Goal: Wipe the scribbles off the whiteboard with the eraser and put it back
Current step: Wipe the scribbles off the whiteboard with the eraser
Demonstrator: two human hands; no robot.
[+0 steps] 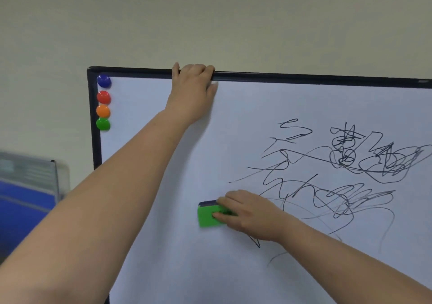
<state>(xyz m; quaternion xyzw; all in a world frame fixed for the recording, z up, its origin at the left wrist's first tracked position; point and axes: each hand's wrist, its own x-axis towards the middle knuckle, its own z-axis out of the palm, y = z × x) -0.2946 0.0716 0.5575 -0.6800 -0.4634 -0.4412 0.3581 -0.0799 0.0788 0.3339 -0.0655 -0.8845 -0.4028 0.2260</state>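
Head view, left to right: four round magnets, blue (103, 81), red (103, 97), orange (103, 111) and green (103, 124), sit in a column down the top left corner of the whiteboard (163, 245), parked by the frame so they stay clear of the writing area. Next, the left hand (191, 88) hooks its fingers (198, 68) over the board's top edge, thumb flat on the white face; judging by that clamp, it steadies the board against the push of wiping. Lower and toward the middle, the right hand (247, 212) presses the green eraser (210, 216) flat against the surface, fingertips spread across its back so the dark felt side meets the board. The eraser rests just left of the scribbles (339, 170), which fill the right half out to the right edge, dark above and paler, greyer lines below. Wiping looks barely begun: most ink remains, and the next strokes need to sweep rightward. No tray or holder for returning the eraser shows.
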